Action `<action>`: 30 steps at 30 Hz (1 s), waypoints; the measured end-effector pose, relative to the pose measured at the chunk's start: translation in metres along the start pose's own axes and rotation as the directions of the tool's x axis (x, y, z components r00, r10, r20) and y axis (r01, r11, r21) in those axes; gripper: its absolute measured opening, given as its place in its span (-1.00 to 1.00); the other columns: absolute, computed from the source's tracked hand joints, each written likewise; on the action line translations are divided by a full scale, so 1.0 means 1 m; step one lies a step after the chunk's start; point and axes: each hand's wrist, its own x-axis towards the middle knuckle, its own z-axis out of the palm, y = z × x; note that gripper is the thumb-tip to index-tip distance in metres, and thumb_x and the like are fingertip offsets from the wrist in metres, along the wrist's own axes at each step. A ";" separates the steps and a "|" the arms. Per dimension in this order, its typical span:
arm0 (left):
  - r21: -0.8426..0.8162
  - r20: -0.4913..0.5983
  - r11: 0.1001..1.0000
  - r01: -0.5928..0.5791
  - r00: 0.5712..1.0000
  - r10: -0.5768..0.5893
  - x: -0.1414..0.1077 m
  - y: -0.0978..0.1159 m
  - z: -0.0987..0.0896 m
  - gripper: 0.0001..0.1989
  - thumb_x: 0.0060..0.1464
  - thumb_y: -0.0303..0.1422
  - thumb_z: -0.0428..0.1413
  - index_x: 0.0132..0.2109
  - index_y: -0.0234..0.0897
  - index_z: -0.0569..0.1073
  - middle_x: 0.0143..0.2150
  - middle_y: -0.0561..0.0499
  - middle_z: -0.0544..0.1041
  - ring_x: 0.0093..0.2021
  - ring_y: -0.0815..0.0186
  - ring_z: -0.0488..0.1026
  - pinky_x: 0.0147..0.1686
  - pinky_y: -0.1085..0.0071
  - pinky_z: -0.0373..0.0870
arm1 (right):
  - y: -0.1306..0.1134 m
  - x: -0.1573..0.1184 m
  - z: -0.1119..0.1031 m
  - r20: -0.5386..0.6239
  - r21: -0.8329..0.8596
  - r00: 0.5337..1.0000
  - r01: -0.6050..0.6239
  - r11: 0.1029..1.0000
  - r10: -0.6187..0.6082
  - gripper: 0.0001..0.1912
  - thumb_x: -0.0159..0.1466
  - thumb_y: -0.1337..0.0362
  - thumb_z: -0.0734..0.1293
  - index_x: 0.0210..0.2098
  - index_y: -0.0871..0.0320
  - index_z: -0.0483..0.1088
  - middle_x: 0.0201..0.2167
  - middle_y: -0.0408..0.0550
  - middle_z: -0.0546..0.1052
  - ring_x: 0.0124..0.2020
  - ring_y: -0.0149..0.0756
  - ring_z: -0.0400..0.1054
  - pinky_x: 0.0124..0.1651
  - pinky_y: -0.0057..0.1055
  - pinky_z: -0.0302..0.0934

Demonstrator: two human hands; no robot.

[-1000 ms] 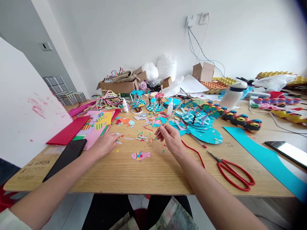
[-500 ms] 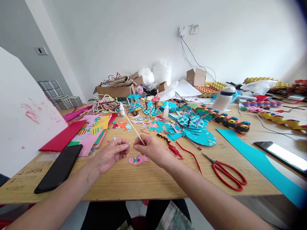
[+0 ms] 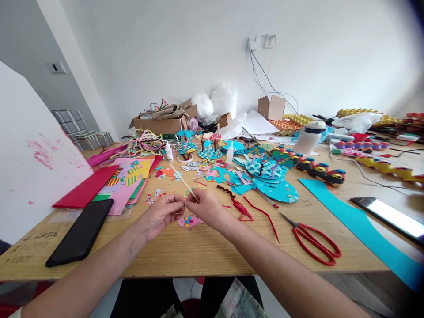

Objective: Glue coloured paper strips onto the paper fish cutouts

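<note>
My right hand point(image 3: 207, 206) is closed around a thin wooden stick point(image 3: 181, 178), which points up and to the left. Thumb and fingertips of my left hand point(image 3: 164, 213) are pinched together and meet the right fingertips; whatever sits between them is too small to make out. Just below the hands, a pink paper fish point(image 3: 188, 222) with coloured patches lies on the wooden table point(image 3: 185, 256), partly covered by my right hand. Small coloured paper bits point(image 3: 155, 195) are scattered behind the left hand.
Red-handled scissors point(image 3: 316, 243) and a red pipe cleaner point(image 3: 265, 214) lie to the right. A black phone point(image 3: 81, 232) and coloured paper sheets point(image 3: 89, 187) are at left. Blue paper discs point(image 3: 278, 190), glue bottles point(image 3: 168, 151) and a cardboard box point(image 3: 162, 126) stand farther back.
My left hand has moved right, and its fingertips now meet those of my right hand. The stick leans farther left with its tip lower. More of the paper fish is covered.
</note>
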 end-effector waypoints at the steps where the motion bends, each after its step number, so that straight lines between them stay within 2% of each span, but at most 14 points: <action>1: 0.011 0.004 1.000 0.001 1.000 -0.001 0.001 0.000 0.000 -0.81 -0.19 -0.37 0.23 -0.39 -0.34 0.42 -0.48 0.09 0.37 -0.48 0.49 0.29 -0.46 0.54 0.24 | 0.001 0.000 0.000 -0.009 -0.015 1.000 0.006 1.000 -0.006 -0.91 0.01 0.37 0.25 -0.61 0.16 0.25 -0.69 -0.26 0.25 -0.62 -0.51 0.09 -0.60 -0.56 -0.11; 9: 0.123 0.048 0.992 -0.025 0.999 0.019 0.003 0.002 0.003 -0.81 -0.19 -0.35 0.22 -0.42 -0.35 0.40 -0.46 0.09 0.35 -0.51 0.49 0.28 -0.47 0.51 0.24 | 0.004 -0.002 -0.001 0.004 -0.018 1.000 -0.005 1.000 0.005 -0.92 0.00 0.38 0.25 -0.60 0.16 0.24 -0.70 -0.26 0.27 -0.65 -0.52 0.10 -0.63 -0.58 -0.11; 15: 0.160 0.137 0.987 -0.015 0.990 -0.007 -0.001 -0.004 0.006 -0.82 -0.16 -0.33 0.18 -0.41 -0.35 0.39 -0.49 0.06 0.38 -0.50 0.43 0.33 -0.42 0.46 0.26 | 0.005 -0.010 -0.004 0.055 -0.030 0.998 0.003 1.000 -0.001 -0.90 -0.03 0.40 0.25 -0.64 0.15 0.24 -0.70 -0.25 0.28 -0.65 -0.51 0.11 -0.63 -0.57 -0.11; 18: 0.355 0.057 0.933 -0.058 0.998 0.040 0.000 0.002 0.000 -0.84 -0.16 -0.31 0.13 -0.43 -0.34 0.39 -0.51 0.07 0.37 -0.50 0.42 0.32 -0.44 0.47 0.24 | 0.004 -0.009 -0.012 0.107 0.085 0.994 -0.041 0.996 0.032 -0.88 0.03 0.38 0.23 -0.62 0.15 0.24 -0.72 -0.26 0.26 -0.69 -0.52 0.10 -0.65 -0.57 -0.09; 19: 0.464 0.007 0.883 -0.076 0.997 0.082 0.002 0.006 -0.005 -0.85 -0.17 -0.31 0.12 -0.44 -0.33 0.39 -0.53 0.09 0.36 -0.52 0.42 0.30 -0.47 0.48 0.23 | 0.003 -0.008 -0.017 0.108 0.160 0.994 -0.050 0.986 0.033 -0.86 0.07 0.34 0.21 -0.61 0.15 0.24 -0.72 -0.26 0.26 -0.71 -0.53 0.09 -0.66 -0.57 -0.08; 21: 0.707 -0.089 0.702 -0.083 0.975 0.205 0.006 0.018 -0.021 -0.85 -0.19 -0.30 0.08 -0.48 -0.30 0.39 -0.60 0.12 0.33 -0.56 0.42 0.26 -0.54 0.51 0.18 | 0.002 -0.006 -0.027 0.073 0.311 0.997 -0.034 0.950 0.012 -0.78 0.15 0.24 0.16 -0.59 0.16 0.24 -0.71 -0.24 0.28 -0.73 -0.54 0.08 -0.66 -0.57 -0.06; 23: 0.758 -0.132 0.649 -0.064 0.960 0.248 0.010 0.031 -0.042 -0.86 -0.22 -0.30 0.07 -0.48 -0.29 0.40 -0.59 0.12 0.35 -0.57 0.41 0.25 -0.57 0.51 0.15 | 0.002 -0.005 -0.038 0.009 0.409 1.000 0.005 0.913 -0.009 -0.69 0.18 0.13 0.14 -0.58 0.17 0.25 -0.68 -0.21 0.31 -0.71 -0.54 0.09 -0.66 -0.57 -0.06; 26: 0.815 -0.191 0.578 -0.028 0.930 0.314 0.013 0.045 -0.074 -0.87 -0.21 -0.30 0.05 -0.50 -0.27 0.37 -0.68 0.16 0.29 -0.63 0.42 0.20 -0.62 0.53 0.08 | 0.003 -0.005 -0.050 -0.068 0.474 0.998 0.050 0.879 -0.020 -0.63 0.17 0.03 0.13 -0.55 0.18 0.28 -0.63 -0.17 0.33 -0.67 -0.51 0.12 -0.63 -0.56 -0.03; 30: 0.887 -0.215 0.460 0.030 0.910 0.355 0.012 0.047 -0.097 -0.90 -0.20 -0.32 0.02 -0.54 -0.25 0.36 -0.76 0.19 0.20 -0.68 0.42 0.14 -0.65 0.52 -0.01 | 0.001 -0.006 -0.060 -0.240 0.353 0.964 0.195 0.915 -0.112 -0.62 0.19 0.04 0.14 -0.57 0.17 0.32 -0.59 -0.11 0.36 -0.54 -0.42 0.19 -0.50 -0.51 0.08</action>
